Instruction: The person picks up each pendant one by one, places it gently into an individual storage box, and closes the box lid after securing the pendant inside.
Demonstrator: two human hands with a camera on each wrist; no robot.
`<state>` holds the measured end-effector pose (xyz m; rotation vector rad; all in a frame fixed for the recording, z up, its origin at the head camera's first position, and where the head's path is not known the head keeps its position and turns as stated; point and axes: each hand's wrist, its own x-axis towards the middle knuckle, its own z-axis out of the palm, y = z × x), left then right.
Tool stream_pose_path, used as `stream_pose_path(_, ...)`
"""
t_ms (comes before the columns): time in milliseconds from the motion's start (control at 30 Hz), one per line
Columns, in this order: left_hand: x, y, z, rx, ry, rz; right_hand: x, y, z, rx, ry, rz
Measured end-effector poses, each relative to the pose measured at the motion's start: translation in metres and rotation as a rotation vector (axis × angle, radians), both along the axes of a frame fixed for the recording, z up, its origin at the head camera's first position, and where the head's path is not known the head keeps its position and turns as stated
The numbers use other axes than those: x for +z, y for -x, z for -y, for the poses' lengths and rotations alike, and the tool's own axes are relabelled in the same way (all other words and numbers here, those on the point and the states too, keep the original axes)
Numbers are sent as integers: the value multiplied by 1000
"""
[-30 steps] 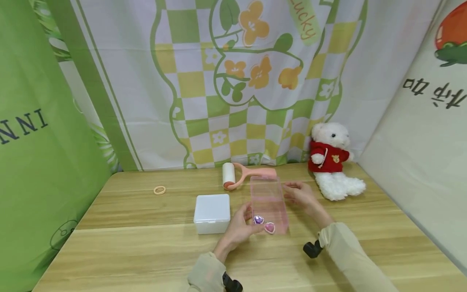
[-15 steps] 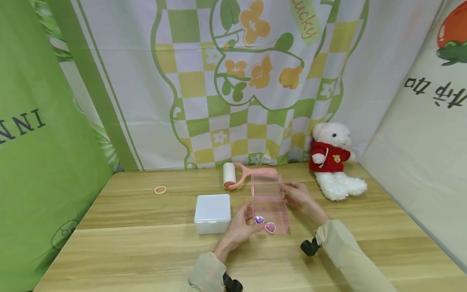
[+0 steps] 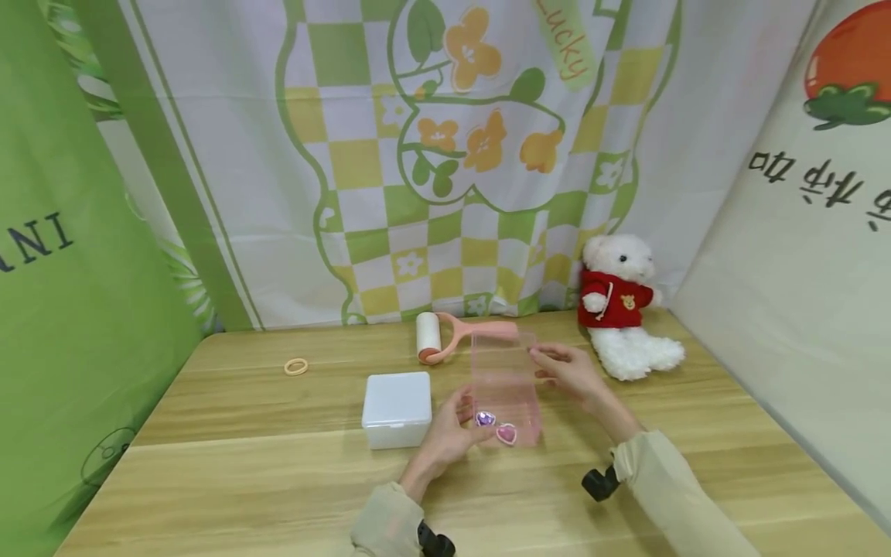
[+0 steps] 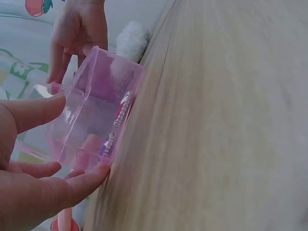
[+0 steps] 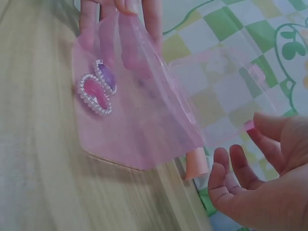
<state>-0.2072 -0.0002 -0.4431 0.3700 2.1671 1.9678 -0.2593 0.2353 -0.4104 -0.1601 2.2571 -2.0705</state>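
The clear pink plastic box [image 3: 504, 387] stands on the wooden table [image 3: 244, 464]. The left hand [image 3: 448, 433] holds its near end, the right hand [image 3: 567, 371] pinches the raised lid. It looks light, stiff and slippery; better hold by the edges

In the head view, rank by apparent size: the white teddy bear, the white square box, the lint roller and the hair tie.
1. White plush teddy bear in a red sweater, though it sits farther back.
2. White square lidded plastic box.
3. Pink-handled lint roller with a white roll, longer than the box but slimmer, so these two are close.
4. Small beige hair tie ring.
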Motion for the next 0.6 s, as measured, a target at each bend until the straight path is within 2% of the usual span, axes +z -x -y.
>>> stream_pose_path(67, 0, 0, 0, 12, 7, -9, 3, -8, 0, 10, 4, -8)
stream_pose_path(100, 0, 0, -1, 18, 9, -10, 12, -17, 4, -17, -40, 14)
stream_pose_path(233, 0, 0, -2, 47, 29, -16, 14, -35, 5, -11, -48, 53)
stream_pose_path(400, 1, -1, -4, 82, 93, -48, 9, -54, 7, 65, 44, 118)
stream_pose_path(500, 2, -1, -5, 97, 126, -100, 3, -61, 8, 101, 82, 115)
stream_pose_path(600, 5, -1, -5, 91, 141, -133, -4, -66, 9, 91, 72, 97)
